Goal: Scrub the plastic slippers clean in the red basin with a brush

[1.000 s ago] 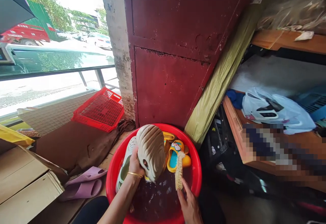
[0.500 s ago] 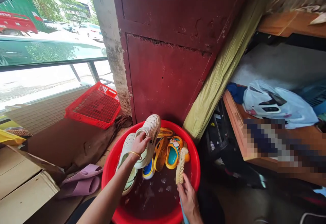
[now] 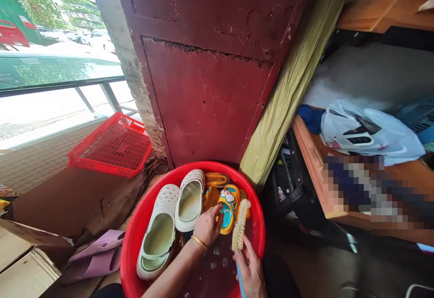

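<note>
My left hand [image 3: 207, 228], with a gold bangle at the wrist, reaches into a red basin [image 3: 126, 248] of dark water. Its thumb and fingers close at the near left rim of a small yellow clog [image 3: 231, 197] with a teal insole; the grip is partly hidden. My right hand [image 3: 250, 266] holds a scrub brush [image 3: 240, 225] by its blue handle, pale bristles upward, beside that clog. A white clog [image 3: 190, 201] rests left of the yellow one, and a second white clog [image 3: 158, 239] lies against the basin's left side.
Behind the yellow clog an orange-brown sole [image 3: 217, 180] shows. Purple slippers [image 3: 101, 257] lie left of the basin, near cardboard [image 3: 44, 225] and a red plastic crate [image 3: 111, 146]. A maroon door [image 3: 203, 108] stands behind; a wooden shelf [image 3: 308, 149] with a plastic bag [image 3: 369, 130] is at right.
My left hand has let go of the white clog, now lying in the basin, and moved right to the yellow clog. My right hand still holds the brush. The view has shifted slightly.
</note>
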{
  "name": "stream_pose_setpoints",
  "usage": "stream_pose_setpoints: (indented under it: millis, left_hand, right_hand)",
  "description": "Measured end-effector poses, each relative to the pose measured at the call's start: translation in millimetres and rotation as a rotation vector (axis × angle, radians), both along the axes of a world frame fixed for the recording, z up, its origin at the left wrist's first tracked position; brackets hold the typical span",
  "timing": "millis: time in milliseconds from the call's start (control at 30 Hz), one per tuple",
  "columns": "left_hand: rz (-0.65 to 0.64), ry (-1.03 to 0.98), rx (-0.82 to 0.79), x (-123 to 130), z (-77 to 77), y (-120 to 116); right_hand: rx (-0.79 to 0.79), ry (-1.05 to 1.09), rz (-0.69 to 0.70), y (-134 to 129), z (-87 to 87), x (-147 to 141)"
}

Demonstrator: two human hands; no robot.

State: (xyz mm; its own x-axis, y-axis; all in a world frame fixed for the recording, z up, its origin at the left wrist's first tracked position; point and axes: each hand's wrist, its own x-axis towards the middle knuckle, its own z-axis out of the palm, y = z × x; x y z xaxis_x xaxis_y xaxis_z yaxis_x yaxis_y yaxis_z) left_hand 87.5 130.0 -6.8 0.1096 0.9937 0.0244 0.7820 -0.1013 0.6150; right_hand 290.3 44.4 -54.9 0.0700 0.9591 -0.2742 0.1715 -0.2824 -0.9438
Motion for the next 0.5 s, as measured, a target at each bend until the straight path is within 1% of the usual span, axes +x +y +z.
stream_pose_setpoints:
  millis: [33,100,200,233,367,433,500]
  left_hand:
    - [0.022,0.058,-0.103,12,-3.1,0]
    - [0.088,0.126,-0.207,29,-11.4,3]
    - [0.201,0.107,-0.250,43,-26.6,11]
    - [0.228,0.079,-0.268,47,-31.8,14]
    - [0.307,-0.049,-0.315,56,-49.8,21]
    - [0.341,-0.189,-0.305,57,-54.3,22]
    - [0.375,-0.328,-0.301,54,-53.0,19]
  right_hand:
    - [0.005,0.015,-0.020,-1,1.7,-1]
    - [0.036,0.029,-0.080,-3,4.6,-5]
    - [0.082,0.012,-0.144,-6,4.7,-11]
    - [0.086,0.007,-0.148,-7,3.5,-13]
    - [0.046,0.017,-0.085,-5,-3.6,-14]
    - [0.041,0.015,-0.076,-2,-5.5,-11]
    - [0.032,0.022,-0.050,1,-5.5,-8]
